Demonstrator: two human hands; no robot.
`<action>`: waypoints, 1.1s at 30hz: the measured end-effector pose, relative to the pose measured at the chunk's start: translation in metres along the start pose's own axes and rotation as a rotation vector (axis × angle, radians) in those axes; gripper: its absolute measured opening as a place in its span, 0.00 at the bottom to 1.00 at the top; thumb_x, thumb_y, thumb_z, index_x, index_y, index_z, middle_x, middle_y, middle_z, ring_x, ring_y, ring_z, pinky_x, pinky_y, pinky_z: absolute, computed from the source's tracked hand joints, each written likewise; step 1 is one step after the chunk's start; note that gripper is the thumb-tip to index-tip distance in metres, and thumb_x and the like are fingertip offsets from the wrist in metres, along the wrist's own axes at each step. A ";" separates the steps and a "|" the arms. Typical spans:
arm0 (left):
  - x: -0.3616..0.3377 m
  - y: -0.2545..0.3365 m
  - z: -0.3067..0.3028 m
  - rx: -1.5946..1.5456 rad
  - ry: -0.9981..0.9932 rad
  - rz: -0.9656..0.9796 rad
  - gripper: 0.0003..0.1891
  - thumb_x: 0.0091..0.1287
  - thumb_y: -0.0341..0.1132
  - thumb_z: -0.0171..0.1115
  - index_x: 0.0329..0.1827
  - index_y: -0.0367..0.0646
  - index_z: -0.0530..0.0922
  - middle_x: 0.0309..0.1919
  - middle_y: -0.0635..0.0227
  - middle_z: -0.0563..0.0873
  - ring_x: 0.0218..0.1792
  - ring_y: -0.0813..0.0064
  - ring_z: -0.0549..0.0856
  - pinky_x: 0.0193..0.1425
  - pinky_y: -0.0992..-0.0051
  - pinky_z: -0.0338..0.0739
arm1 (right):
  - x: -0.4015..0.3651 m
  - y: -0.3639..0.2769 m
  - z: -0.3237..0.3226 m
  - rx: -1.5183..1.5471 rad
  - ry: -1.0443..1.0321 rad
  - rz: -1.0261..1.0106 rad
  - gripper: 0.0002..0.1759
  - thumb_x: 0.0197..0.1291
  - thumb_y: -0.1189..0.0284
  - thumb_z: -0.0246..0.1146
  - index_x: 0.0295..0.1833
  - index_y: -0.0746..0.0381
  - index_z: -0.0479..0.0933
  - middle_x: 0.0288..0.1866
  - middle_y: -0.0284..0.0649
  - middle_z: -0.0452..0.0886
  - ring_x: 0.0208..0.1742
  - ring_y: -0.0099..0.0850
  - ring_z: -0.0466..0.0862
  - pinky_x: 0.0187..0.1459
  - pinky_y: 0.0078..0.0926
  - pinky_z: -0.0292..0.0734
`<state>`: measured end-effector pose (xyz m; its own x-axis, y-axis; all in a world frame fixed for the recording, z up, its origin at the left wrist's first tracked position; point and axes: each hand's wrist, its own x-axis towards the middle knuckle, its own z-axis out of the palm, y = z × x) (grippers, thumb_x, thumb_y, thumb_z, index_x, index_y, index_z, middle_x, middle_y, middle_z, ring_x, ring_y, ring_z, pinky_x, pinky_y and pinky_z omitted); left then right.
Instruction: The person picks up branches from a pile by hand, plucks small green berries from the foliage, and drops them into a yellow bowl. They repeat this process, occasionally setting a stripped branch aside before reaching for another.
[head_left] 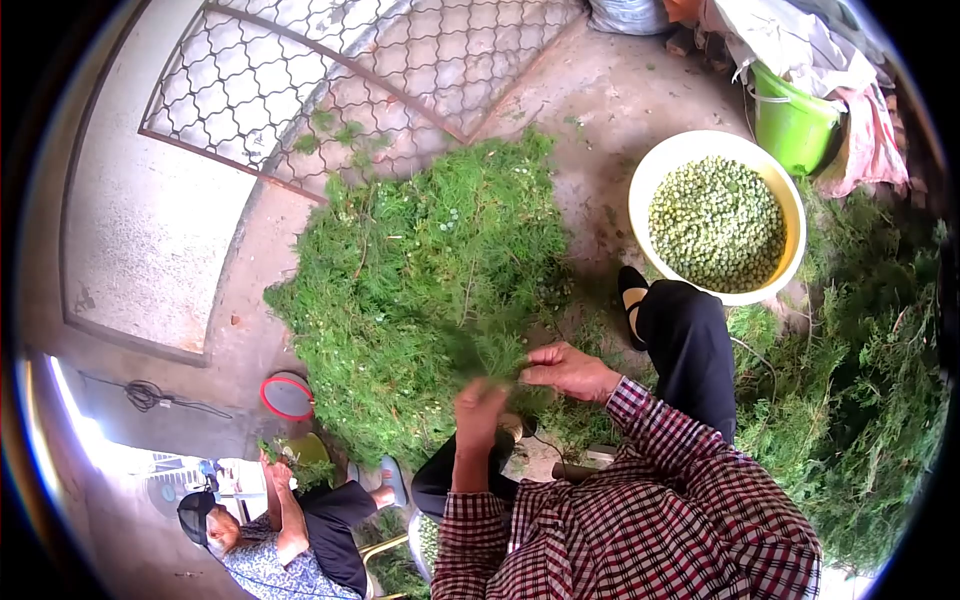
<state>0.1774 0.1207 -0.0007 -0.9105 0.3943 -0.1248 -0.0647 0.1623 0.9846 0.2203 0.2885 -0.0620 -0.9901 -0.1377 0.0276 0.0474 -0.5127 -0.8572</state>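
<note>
My left hand [480, 408] is closed around the lower part of a green sprig [485, 352], blurred by motion. Close beside it on the right, my right hand [573, 371] pinches at the sprig's edge; whatever lies between its fingertips is too small to make out. Beneath and beyond both hands spreads a large heap of green feathery branches [430, 260] on the floor. A cream basin [645, 185] filled with small round green cones [717, 225] stands to the right, just past my right knee.
Another person [300, 530] sits at the lower left, holding greenery. More branches [860, 390] lie along the right side. A lime-green bucket [790, 125] stands behind the basin, near sacks. A metal grille [330, 90] is at the upper left, a red-rimmed round object [287, 397] below.
</note>
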 end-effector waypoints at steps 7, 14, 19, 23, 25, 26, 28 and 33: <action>0.007 0.024 0.009 0.148 -0.033 0.098 0.05 0.57 0.25 0.60 0.35 0.39 0.80 0.24 0.79 0.79 0.23 0.90 0.72 0.26 0.88 0.65 | 0.003 -0.038 0.005 -0.370 0.131 -0.139 0.06 0.49 0.74 0.59 0.28 0.66 0.71 0.20 0.38 0.73 0.20 0.26 0.74 0.24 0.27 0.72; 0.006 0.071 0.012 0.193 0.078 0.551 0.06 0.57 0.24 0.61 0.37 0.38 0.79 0.28 0.75 0.82 0.26 0.88 0.75 0.29 0.87 0.68 | -0.002 -0.097 -0.044 -0.968 0.700 -0.707 0.08 0.42 0.80 0.57 0.32 0.65 0.75 0.30 0.49 0.78 0.33 0.44 0.80 0.37 0.34 0.76; 0.006 0.115 -0.005 -0.155 0.397 0.567 0.01 0.59 0.27 0.60 0.33 0.42 0.78 0.23 0.77 0.79 0.21 0.87 0.72 0.25 0.86 0.68 | -0.029 -0.147 -0.109 -1.278 1.146 -0.732 0.11 0.46 0.79 0.55 0.40 0.64 0.70 0.36 0.53 0.74 0.35 0.49 0.77 0.37 0.38 0.73; 0.014 0.122 -0.002 -0.192 0.453 0.616 0.01 0.59 0.28 0.60 0.31 0.43 0.77 0.22 0.78 0.78 0.19 0.88 0.70 0.22 0.87 0.65 | -0.045 -0.137 -0.157 -1.412 1.315 0.223 0.34 0.50 0.67 0.62 0.64 0.57 0.60 0.67 0.54 0.54 0.63 0.49 0.62 0.61 0.40 0.60; 0.024 0.086 -0.002 -0.077 0.353 0.611 0.03 0.59 0.31 0.61 0.33 0.44 0.78 0.20 0.75 0.77 0.19 0.88 0.71 0.21 0.87 0.64 | -0.049 -0.123 -0.168 -1.416 1.258 0.315 0.34 0.49 0.66 0.63 0.64 0.53 0.62 0.68 0.52 0.52 0.64 0.49 0.62 0.62 0.39 0.61; 0.021 0.064 0.004 0.045 0.301 0.530 0.02 0.59 0.30 0.60 0.32 0.43 0.78 0.21 0.76 0.77 0.20 0.89 0.69 0.23 0.87 0.62 | -0.052 -0.125 -0.155 -1.385 1.228 0.203 0.31 0.48 0.66 0.63 0.60 0.58 0.66 0.64 0.55 0.59 0.62 0.49 0.64 0.60 0.38 0.62; 0.023 0.004 0.019 0.041 0.089 0.418 0.02 0.60 0.28 0.58 0.29 0.43 0.76 0.21 0.80 0.75 0.20 0.90 0.68 0.24 0.87 0.62 | -0.047 -0.099 -0.178 -1.482 1.110 -0.044 0.27 0.45 0.68 0.64 0.54 0.62 0.71 0.57 0.59 0.67 0.59 0.49 0.68 0.59 0.37 0.64; 0.005 -0.083 0.022 1.029 -0.672 0.336 0.14 0.54 0.42 0.61 0.32 0.39 0.77 0.29 0.55 0.80 0.34 0.59 0.79 0.39 0.63 0.73 | -0.049 -0.103 -0.161 -1.414 1.029 -0.089 0.23 0.43 0.70 0.63 0.48 0.68 0.74 0.50 0.57 0.72 0.51 0.49 0.74 0.53 0.37 0.70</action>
<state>0.1867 0.1288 -0.0861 -0.4156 0.8818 -0.2229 0.7475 0.4708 0.4686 0.2428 0.4846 -0.0575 -0.6826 0.6804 0.2666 0.4056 0.6562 -0.6363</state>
